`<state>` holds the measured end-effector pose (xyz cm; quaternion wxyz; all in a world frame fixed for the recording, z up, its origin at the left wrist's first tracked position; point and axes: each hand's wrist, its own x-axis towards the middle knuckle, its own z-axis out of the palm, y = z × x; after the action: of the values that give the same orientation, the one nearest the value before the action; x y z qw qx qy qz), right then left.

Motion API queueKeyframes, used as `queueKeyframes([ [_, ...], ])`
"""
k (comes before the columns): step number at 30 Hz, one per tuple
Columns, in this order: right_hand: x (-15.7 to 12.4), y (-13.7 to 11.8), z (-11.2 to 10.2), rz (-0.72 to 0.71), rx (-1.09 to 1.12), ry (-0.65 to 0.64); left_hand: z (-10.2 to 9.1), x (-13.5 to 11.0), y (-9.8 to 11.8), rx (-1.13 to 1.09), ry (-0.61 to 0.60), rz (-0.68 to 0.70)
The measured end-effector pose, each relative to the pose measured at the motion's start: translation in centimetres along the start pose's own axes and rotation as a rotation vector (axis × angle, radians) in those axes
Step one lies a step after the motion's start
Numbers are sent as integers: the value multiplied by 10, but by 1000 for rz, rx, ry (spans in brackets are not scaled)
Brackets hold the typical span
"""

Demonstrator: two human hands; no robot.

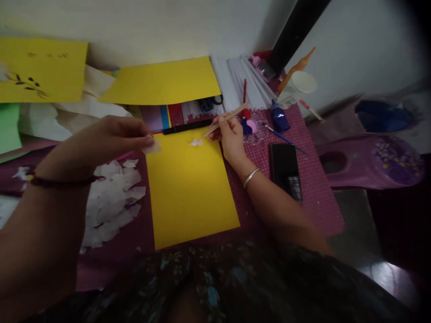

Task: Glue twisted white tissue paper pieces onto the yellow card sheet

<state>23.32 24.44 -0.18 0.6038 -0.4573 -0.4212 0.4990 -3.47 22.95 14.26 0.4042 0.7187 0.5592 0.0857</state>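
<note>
A sheet of yellow paper point(191, 193) lies in front of me, with a small white paper cluster point(196, 142) near its top edge. My right hand point(230, 137) pinches a flat wooden stick point(238, 110), its lower tip close to that cluster. Above the sheet's top left corner, my left hand point(111, 139) holds a small piece of thin white paper point(154, 146) between thumb and fingertips. Below the left wrist spreads a pile of torn white paper pieces point(112, 197), partly hidden by the arm.
Right of the sheet are a phone point(285, 170), a paintbrush point(286, 139), a blue paint bottle point(279, 116) and a palette with paint point(249, 126). Behind stand another yellow sheet point(164, 83), scissors point(210, 104) and white paper strips point(239, 80). A painted yellow sheet point(43, 72) leans at left.
</note>
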Motion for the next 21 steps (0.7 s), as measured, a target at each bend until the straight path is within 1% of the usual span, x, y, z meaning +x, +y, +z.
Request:
queueKeyframes([
  [1,-2,-3,1,-9,-18,-9,6,8,5,-12,-45,-13],
  [3,-6,-8,4,-30,-66,-42,22,27,6,-30,-86,-12],
  [5,-10,-12,6,-67,-116,-104,38,45,0,18,-62,-21],
  [6,-12,-13,8,-89,-141,-145,45,51,-5,88,-23,-29],
  [8,-16,-13,9,-136,-195,-226,53,58,-12,319,99,-51],
  [10,-17,-12,10,-178,-256,-288,54,56,-16,532,209,-78],
  [12,-17,-10,9,-221,-306,-314,49,51,-17,625,270,-118],
  [13,-17,-10,9,-242,-322,-314,45,47,-17,628,312,-123],
  [15,-16,-9,8,-278,-333,-293,36,41,-16,597,444,-66],
  [17,-14,-8,7,-294,-331,-256,30,36,-13,519,598,58],
  [18,-14,-7,6,-293,-330,-239,28,33,-12,454,640,126],
  [19,-13,-7,6,-287,-332,-226,27,31,-9,375,649,177],
  [20,-13,-6,6,-275,-336,-216,28,29,-7,284,632,204],
  [21,-13,-6,5,-260,-343,-211,29,28,-4,203,584,194],
])
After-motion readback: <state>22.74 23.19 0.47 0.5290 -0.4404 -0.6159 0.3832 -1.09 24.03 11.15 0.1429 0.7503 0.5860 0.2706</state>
